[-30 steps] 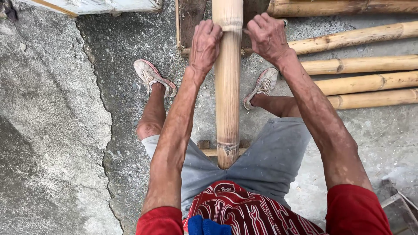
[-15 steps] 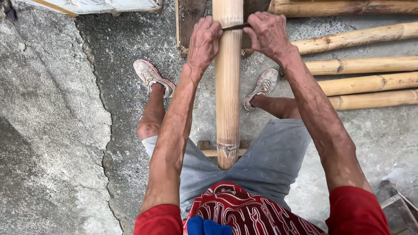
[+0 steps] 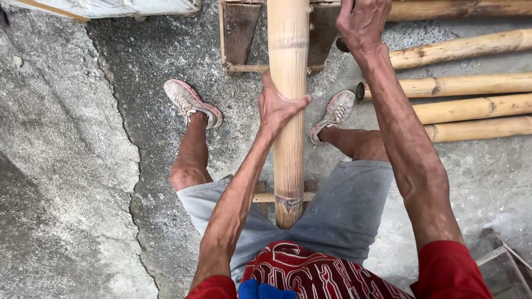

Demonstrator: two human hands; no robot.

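Note:
A thick upright bamboo pole [image 3: 288, 160] runs from between my knees up past the top edge of the view. My left hand [image 3: 277, 108] grips its left side at mid-height, thumb across the front. My right hand [image 3: 363, 22] is up at the top, just right of the pole. Its fingers are curled closed around a thin dark tool that is almost wholly hidden. I sit with grey shorts [image 3: 343, 210] and worn sneakers, the left shoe [image 3: 191, 102] and the right shoe [image 3: 332, 113] on either side of the pole.
Several bamboo poles [image 3: 471, 86] lie side by side on the concrete at the right. A wooden frame [image 3: 238, 39] sits behind the upright pole, and a small wooden crosspiece [image 3: 266, 196] is at its base. Cracked concrete ground [image 3: 72, 166] spreads to the left.
My left hand has let go at the top and slid down to grip the pole at mid-height. My right hand stays high, now alone with the thin tool.

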